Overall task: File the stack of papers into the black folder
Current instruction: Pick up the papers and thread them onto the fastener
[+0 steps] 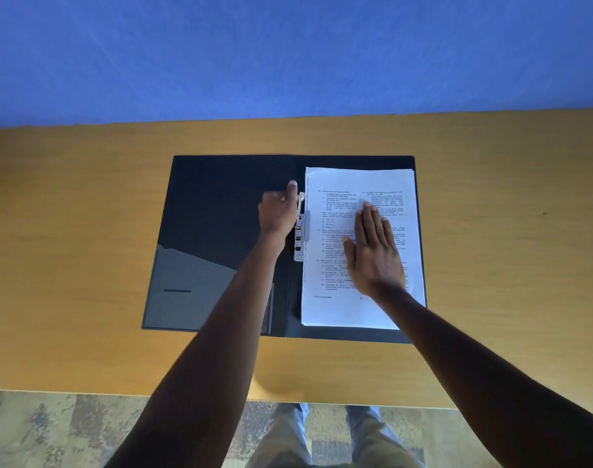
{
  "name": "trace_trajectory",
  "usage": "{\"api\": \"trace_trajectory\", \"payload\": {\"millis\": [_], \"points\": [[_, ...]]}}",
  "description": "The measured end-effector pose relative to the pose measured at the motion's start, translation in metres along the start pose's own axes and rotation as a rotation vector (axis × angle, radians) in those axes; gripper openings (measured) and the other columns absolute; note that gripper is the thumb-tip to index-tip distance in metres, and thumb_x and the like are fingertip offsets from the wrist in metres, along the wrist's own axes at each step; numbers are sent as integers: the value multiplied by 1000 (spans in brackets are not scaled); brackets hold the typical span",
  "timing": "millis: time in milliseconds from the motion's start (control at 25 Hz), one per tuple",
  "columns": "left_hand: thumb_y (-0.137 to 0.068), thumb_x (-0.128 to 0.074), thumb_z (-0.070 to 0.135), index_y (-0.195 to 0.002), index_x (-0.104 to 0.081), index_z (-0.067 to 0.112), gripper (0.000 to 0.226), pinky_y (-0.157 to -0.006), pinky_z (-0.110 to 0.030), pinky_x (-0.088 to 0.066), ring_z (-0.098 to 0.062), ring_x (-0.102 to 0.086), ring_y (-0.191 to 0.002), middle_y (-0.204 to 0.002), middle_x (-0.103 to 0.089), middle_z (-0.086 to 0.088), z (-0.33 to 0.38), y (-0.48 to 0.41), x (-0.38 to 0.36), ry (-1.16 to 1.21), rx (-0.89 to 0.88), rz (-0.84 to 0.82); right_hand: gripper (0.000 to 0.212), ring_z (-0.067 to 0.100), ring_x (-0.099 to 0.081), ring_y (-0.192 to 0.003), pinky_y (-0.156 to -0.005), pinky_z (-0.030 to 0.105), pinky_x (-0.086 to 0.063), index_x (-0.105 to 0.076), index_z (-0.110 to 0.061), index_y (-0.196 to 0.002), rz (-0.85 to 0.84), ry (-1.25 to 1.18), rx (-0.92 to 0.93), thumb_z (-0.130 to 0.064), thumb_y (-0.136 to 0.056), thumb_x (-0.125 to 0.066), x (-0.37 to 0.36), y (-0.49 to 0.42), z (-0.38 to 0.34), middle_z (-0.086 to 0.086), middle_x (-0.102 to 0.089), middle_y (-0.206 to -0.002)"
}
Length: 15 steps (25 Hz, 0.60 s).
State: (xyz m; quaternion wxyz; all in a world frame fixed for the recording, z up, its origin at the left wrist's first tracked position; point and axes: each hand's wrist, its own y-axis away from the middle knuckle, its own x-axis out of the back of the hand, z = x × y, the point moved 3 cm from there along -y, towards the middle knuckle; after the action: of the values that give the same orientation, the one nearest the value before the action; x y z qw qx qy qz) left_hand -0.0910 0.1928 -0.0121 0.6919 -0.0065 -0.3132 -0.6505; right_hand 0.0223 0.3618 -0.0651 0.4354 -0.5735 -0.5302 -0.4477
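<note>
The black folder (221, 197) lies open flat on the wooden table. A stack of printed white papers (356, 184) rests on its right half, its left edge against the metal clip (300, 244) by the spine. My right hand (373, 251) lies flat on the top page, fingers spread and pointing away from me. My left hand (278, 214) is at the upper end of the clip, fingers curled around its raised lever. A grey pocket (193, 285) covers the lower part of the left flap.
The wooden table (85, 204) reaches to a blue wall (288, 55) at the back. Its near edge runs across the bottom, with patterned floor (52, 430) and my legs below it.
</note>
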Motion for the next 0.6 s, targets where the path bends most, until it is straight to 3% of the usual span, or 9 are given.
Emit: {"api": "trace_trajectory", "payload": {"millis": [120,200,280,360,480,600], "points": [[-94,-53,43,-76,-57,16,33,-65,-32,-35,-20,-42,-70,-77,-51,-9,-5,3,3,135,77,-47,61,33,-14,-153,-125,44,-14,-22,6,-153,4,3,0,-34,-107,-27,0,0,0,22,-18,-163],[-90,-58,48,-74,-57,15,37,-63,-34,-34,-21,-40,-69,-75,-52,-7,-11,12,9,194,96,-35,62,33,-14,-153,-126,43,-14,-22,6,-153,5,0,1,-35,-107,-27,0,0,0,22,-18,-163],[-84,-65,51,-68,-67,5,48,-57,-29,-44,-17,-50,-61,-66,-64,0,-20,27,17,207,124,-3,62,33,-14,-153,-126,43,-14,-21,5,-153,2,3,1,-36,-107,-26,0,0,0,22,-18,-163],[-82,-72,42,-75,-77,11,32,-52,-22,-50,-10,-56,-58,-66,-70,6,-31,42,22,280,166,-18,62,32,-14,-153,-126,43,-14,-21,5,-153,2,3,1,-36,-107,-26,-1,0,1,21,-17,-164],[-84,-74,21,-80,-78,16,7,-59,-26,-59,-15,-61,-64,-76,-72,0,-41,59,25,380,177,-84,62,32,-13,-153,-126,43,-14,-21,5,-154,2,1,-3,-36,-107,-28,-1,0,1,21,-17,-164],[-85,-74,17,-83,-78,18,4,-68,-30,-62,-17,-65,-69,-81,-74,-2,-42,65,26,378,162,-111,62,32,-14,-153,-125,44,-15,-21,4,-154,5,0,-6,-36,-107,-30,-1,0,1,21,-18,-163]]}}
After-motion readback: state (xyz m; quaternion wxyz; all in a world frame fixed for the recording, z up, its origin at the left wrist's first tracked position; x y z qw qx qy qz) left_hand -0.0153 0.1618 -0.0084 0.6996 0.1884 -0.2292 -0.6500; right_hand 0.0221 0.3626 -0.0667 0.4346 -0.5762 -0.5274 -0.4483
